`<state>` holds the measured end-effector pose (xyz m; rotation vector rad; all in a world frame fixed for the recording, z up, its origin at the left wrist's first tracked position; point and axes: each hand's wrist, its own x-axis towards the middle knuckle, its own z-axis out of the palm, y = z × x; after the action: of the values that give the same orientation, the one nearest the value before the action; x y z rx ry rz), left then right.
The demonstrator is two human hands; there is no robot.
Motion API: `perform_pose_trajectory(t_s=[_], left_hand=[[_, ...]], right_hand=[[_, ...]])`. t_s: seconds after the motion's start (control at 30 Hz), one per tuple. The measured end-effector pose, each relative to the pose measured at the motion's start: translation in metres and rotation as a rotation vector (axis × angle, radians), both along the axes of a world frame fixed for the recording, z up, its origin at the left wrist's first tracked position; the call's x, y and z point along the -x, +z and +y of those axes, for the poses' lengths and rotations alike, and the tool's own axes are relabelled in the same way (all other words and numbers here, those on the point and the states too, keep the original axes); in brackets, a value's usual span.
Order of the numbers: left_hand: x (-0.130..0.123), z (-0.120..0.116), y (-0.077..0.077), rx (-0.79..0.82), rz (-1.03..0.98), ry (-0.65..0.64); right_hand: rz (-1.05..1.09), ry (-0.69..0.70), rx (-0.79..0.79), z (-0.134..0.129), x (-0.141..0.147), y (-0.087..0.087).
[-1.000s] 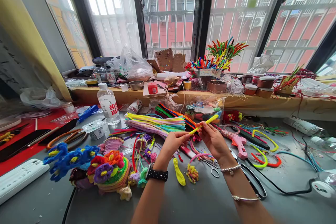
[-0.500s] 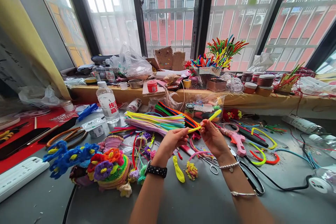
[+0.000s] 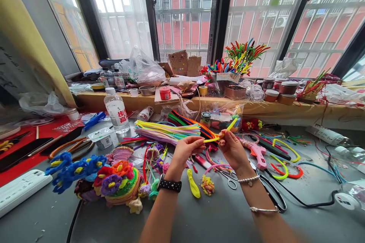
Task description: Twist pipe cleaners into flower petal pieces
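A yellow pipe cleaner [image 3: 211, 140] is stretched between my two hands above the grey table. My left hand [image 3: 186, 153] pinches its left end between thumb and fingers. Farther right, my right hand [image 3: 230, 148] grips it with closed fingertips, and its free end slants up and to the right. Just behind my left hand lies a bundle of pastel pipe cleaners [image 3: 168, 131]. Below the hands on the table are a folded yellow pipe cleaner [image 3: 194, 184] and a small yellow-pink fuzzy flower [image 3: 208, 185]. Scissors [image 3: 230, 182] lie near my right wrist.
Fuzzy flowers [image 3: 111, 184] and a white power strip [image 3: 21, 190] occupy the left side. A water bottle [image 3: 116, 112] stands behind them. To the right are a pink glue gun [image 3: 258, 153], black cable [image 3: 302, 201] and plastic bottles [image 3: 330, 135]. Jars [image 3: 288, 87] line the windowsill.
The free end of the yellow pipe cleaner now slants up more steeply, with a bend near my right fingers. Both hands keep almost the same place.
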<state>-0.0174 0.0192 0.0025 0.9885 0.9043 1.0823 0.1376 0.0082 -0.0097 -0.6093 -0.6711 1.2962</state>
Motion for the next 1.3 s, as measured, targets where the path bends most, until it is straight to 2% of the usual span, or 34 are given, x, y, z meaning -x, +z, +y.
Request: perform_pose_trajectory(t_s=[0.13, 0.27, 0.37, 0.5, 0.6, 0.97, 1.3], left_hand=[[-0.001, 0.002, -0.002, -0.108, 0.048, 0.055], [-0.002, 0.002, -0.001, -0.230, 0.145, 0.079], [-0.002, 0.001, -0.001, -0.314, 0.205, 0.064], [-0.003, 0.001, -0.004, -0.402, 0.225, 0.027], [-0.003, 0.002, -0.006, -0.466, 0.251, 0.014], [-0.004, 0.003, -0.011, -0.506, 0.273, 0.007], [-0.005, 0.001, -0.007, -0.540, 0.358, 0.062]], right_hand=[[-0.179, 0.028, -0.054, -0.001, 0.001, 0.001], [-0.383, -0.004, -0.118, -0.001, -0.001, 0.000], [-0.566, -0.037, -0.142, -0.001, -0.005, -0.001], [-0.910, -0.112, -0.194, -0.003, -0.010, 0.002], [-1.068, -0.123, -0.237, -0.004, -0.012, 0.005], [-1.159, -0.055, -0.283, -0.001, -0.016, 0.004], [-1.181, 0.011, -0.271, -0.002, -0.018, 0.006]])
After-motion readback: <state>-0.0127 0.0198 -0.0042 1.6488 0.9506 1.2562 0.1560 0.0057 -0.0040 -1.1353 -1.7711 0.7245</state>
